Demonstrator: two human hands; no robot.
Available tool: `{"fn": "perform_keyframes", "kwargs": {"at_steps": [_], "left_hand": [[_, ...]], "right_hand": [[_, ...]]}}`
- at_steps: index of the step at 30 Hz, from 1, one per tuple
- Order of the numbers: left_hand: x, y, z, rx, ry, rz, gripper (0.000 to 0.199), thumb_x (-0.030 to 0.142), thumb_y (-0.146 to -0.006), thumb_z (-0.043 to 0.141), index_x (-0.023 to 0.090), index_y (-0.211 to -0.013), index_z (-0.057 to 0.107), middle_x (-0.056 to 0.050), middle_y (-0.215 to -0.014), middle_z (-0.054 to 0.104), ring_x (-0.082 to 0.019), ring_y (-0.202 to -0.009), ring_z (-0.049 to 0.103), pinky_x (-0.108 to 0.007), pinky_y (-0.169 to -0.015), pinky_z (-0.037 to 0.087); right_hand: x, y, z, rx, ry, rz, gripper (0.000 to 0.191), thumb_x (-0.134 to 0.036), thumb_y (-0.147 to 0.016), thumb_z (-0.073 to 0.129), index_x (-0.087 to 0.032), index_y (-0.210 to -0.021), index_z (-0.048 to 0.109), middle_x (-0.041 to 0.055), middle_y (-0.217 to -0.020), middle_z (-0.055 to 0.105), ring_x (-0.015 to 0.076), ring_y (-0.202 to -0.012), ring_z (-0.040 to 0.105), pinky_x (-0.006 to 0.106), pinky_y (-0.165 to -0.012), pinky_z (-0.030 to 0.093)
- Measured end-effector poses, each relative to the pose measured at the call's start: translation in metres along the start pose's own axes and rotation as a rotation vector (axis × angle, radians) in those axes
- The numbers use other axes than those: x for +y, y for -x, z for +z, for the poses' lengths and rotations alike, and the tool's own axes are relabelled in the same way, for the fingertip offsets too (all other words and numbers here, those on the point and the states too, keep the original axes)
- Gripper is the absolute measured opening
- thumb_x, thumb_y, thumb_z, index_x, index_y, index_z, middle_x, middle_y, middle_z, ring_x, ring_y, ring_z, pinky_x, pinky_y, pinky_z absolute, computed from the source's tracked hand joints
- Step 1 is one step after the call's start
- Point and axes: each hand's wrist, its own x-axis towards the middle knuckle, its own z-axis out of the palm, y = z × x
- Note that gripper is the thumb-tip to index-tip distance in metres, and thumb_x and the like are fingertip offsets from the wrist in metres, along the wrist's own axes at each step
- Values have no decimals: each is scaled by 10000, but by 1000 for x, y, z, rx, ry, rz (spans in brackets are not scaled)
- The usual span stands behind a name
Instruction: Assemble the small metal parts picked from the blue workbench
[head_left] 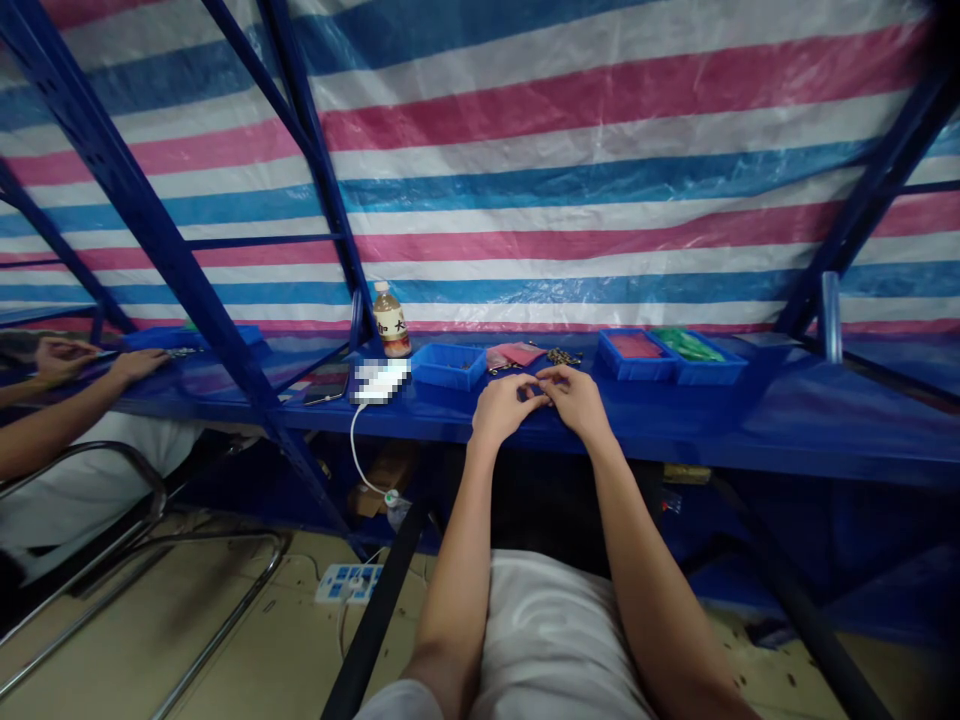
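Observation:
My left hand and my right hand meet over the front part of the blue bench, fingertips pinched together. Whatever they hold between them is too small to make out. Just beyond the fingers lie pink plastic bags and a small heap of brass-coloured metal parts. Left of my left hand stands a blue bin with a few small pieces inside. To the right of my right hand sit a bin with pink bags and a bin with green bags.
A labelled drink bottle stands behind a blurred-out device with a white cable. Blue rack posts rise at left. A co-worker's hands are at the bench far left. A power strip lies on the floor.

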Motion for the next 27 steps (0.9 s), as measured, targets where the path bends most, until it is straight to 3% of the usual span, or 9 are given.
{"fn": "perform_keyframes", "kwargs": {"at_steps": [10, 16, 21, 27], "left_hand": [[3, 3, 1, 49, -95, 40, 194, 357, -905, 641, 253, -1020, 758, -19, -952, 734, -148, -782, 648, -239, -725, 466], [-2, 1, 4, 98, -74, 56, 199, 322, -930, 600, 236, -1036, 744, -33, -985, 735, -160, -823, 658, -246, -767, 480], [-11, 0, -6, 334, -72, 9, 220, 331, -952, 570, 207, -1045, 727, -53, -1014, 728, -180, -942, 638, -270, -891, 468], [-34, 5, -32, 598, -230, -230, 267, 348, -971, 520, 215, -1088, 719, -87, -1051, 705, -243, -1063, 583, -332, -947, 443]], "right_hand": [[-4, 2, 6, 49, -75, 24, 203, -217, -806, 569, -172, -962, 693, 40, -844, 700, 156, -643, 673, 281, -678, 557], [-3, 2, 8, 51, -80, 11, 199, -283, -825, 602, -176, -970, 687, 41, -839, 702, 171, -663, 695, 284, -665, 561], [-7, 4, 8, 39, -26, 10, 205, -322, -865, 592, -181, -971, 695, 47, -829, 720, 183, -675, 707, 283, -655, 551], [-8, 6, 8, 33, 102, -63, 194, -322, -887, 573, -191, -919, 713, 39, -789, 723, 184, -713, 689, 289, -718, 517]]}}
